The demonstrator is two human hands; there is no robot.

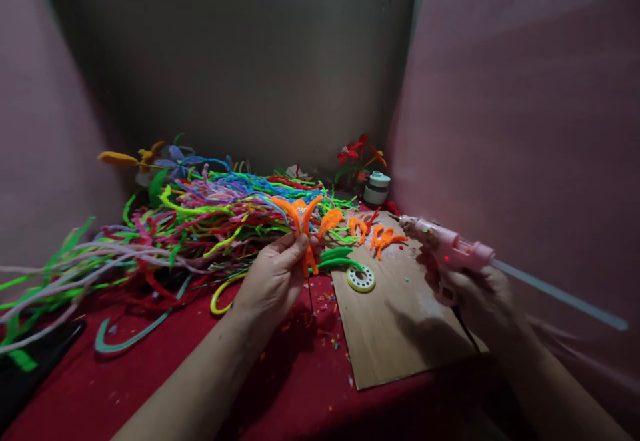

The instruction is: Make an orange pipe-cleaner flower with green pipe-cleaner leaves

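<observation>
Between the thumb and fingers of my left hand [277,271] is an orange pipe-cleaner flower [301,215], with pale bits at its centre and a thin dark stem below. My right hand [480,291] is wrapped round a pink glue gun [445,241]. Its nozzle points left toward the flower, well apart from it, and a small red light glows on its body. A long translucent glue stick [560,294] sticks out of its back. Loose orange pipe-cleaner pieces [385,237] lie on a wooden board [385,334] between my hands.
A big heap of colourful pipe cleaners [215,214] covers the table's left and back. A roll of tape [361,279] rests at the board's left edge. Finished-looking red flowers [355,151] stand behind a small lidded jar [377,189]. Scraps litter the red cloth [295,367]. Walls enclose the table.
</observation>
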